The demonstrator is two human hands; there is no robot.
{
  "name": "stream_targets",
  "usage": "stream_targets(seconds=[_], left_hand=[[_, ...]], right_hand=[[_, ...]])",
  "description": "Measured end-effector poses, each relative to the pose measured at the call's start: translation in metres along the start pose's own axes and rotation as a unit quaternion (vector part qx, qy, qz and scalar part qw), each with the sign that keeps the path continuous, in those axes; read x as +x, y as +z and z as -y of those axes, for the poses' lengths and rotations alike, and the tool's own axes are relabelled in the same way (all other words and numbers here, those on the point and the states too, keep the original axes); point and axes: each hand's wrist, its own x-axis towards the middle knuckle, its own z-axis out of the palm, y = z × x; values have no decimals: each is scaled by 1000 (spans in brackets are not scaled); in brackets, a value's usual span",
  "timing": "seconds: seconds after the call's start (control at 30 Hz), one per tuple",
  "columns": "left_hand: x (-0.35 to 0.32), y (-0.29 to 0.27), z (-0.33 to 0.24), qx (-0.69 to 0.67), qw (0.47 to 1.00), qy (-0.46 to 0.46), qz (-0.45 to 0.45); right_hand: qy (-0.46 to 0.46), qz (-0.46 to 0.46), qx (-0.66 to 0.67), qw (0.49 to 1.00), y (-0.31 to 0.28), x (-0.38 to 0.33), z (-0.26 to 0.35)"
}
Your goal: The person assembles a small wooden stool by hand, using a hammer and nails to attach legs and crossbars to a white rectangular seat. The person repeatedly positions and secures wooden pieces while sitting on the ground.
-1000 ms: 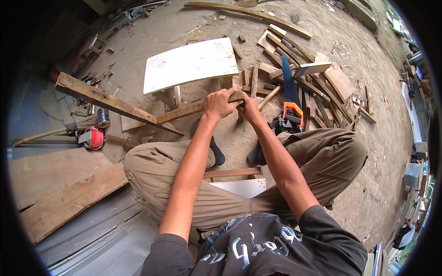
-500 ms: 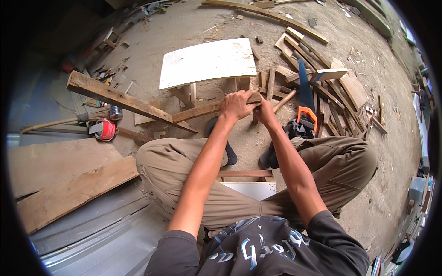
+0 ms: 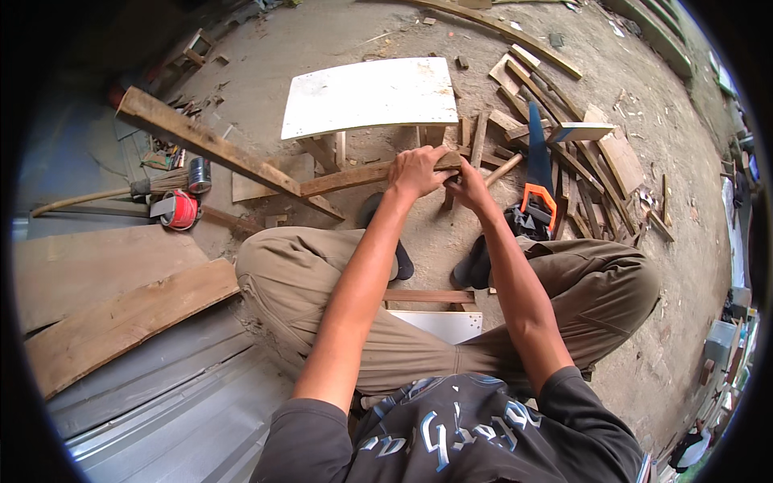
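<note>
Two brown timber pieces meet in a T: a long wooden beam [image 3: 211,153] slants on my left, and a shorter wooden batten [image 3: 354,178] runs from it to my hands. My left hand [image 3: 414,172] is closed over the batten near its right end. Right beside it, my right hand [image 3: 469,187] grips the end, its fingers partly hidden. Just beyond stands a low stool with a white top [image 3: 370,98]. A round wooden handle [image 3: 505,170] lies to the right of my right hand, its other end hidden.
At right, a handsaw [image 3: 539,161] with an orange handle leans among scattered wood offcuts [image 3: 600,181]. On the left are a red tape roll [image 3: 181,211], a can [image 3: 200,174], a broom [image 3: 145,187] and wide boards [image 3: 121,314]. A small white-topped piece [image 3: 443,324] sits between my legs.
The long beam's left end has swung away from me. Both hands keep their hold on the batten, and my right hand has shifted slightly at its end. The whole view has moved a little.
</note>
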Motion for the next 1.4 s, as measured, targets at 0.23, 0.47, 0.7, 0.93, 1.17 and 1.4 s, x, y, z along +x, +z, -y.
stream_targets(seconds=[0.23, 0.47, 0.7, 0.93, 1.17, 1.4], left_hand=[[-2, 8, -1, -15, 1000, 6, -13], [-8, 6, -3, -9, 1000, 13, -17], [-7, 4, -12, -34, 999, 17, -34], [-7, -10, -26, 7, 1000, -22, 12], [-8, -1, -20, 2, 1000, 10, -3], [-5, -4, -11, -4, 1000, 14, 4]], right_hand=[[4, 44, 2, 999, -6, 1, -19], [13, 49, 10, 999, -9, -5, -5], [11, 28, 19, 999, -12, -6, 5], [-3, 25, 33, 999, -15, -8, 5], [3, 21, 32, 999, -14, -11, -3], [49, 3, 35, 998, -25, -16, 0]])
